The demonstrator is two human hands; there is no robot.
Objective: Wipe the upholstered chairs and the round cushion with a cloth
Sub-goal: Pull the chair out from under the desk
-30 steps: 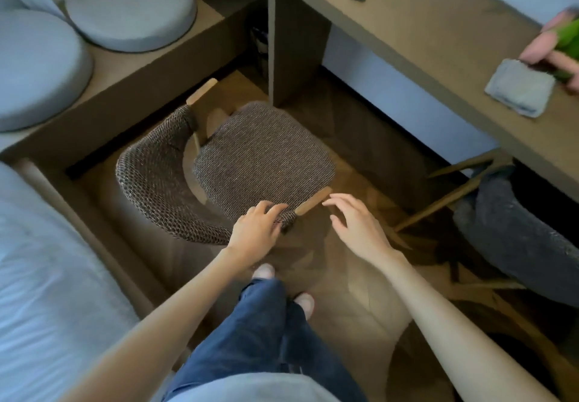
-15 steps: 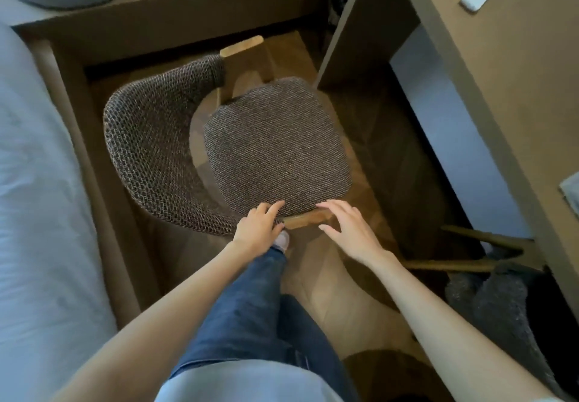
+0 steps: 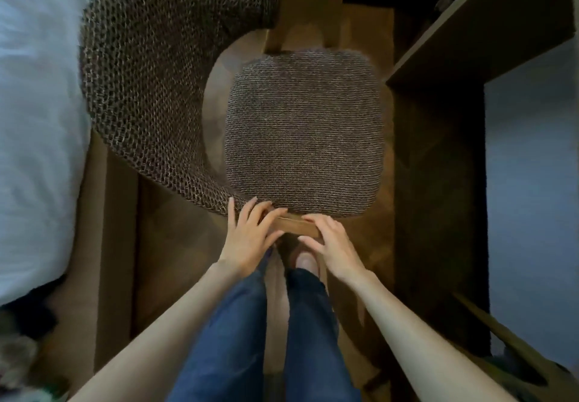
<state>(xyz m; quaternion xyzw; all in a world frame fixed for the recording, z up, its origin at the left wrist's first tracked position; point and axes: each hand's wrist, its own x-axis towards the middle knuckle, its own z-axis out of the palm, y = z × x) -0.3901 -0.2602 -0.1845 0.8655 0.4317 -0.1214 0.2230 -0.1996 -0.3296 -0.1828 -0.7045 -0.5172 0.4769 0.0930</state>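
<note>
Chair (image 3: 304, 132) seat just beyond both hands. Left hand (image 3: 250, 235) rests straight-fingered on the wooden armrest (image 3: 296, 225). Right hand (image 3: 333, 246) pinches it.

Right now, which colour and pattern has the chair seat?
The chair seat is dark brown with a fine woven texture; the head view shows it best.

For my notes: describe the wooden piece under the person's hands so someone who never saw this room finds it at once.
Between the pale bed and the desk stands a chair with a brown woven seat. At the seat's near edge lies a short light wooden bar, touched by the left hand and right hand. Its twin at the far edge is untouched.
</note>
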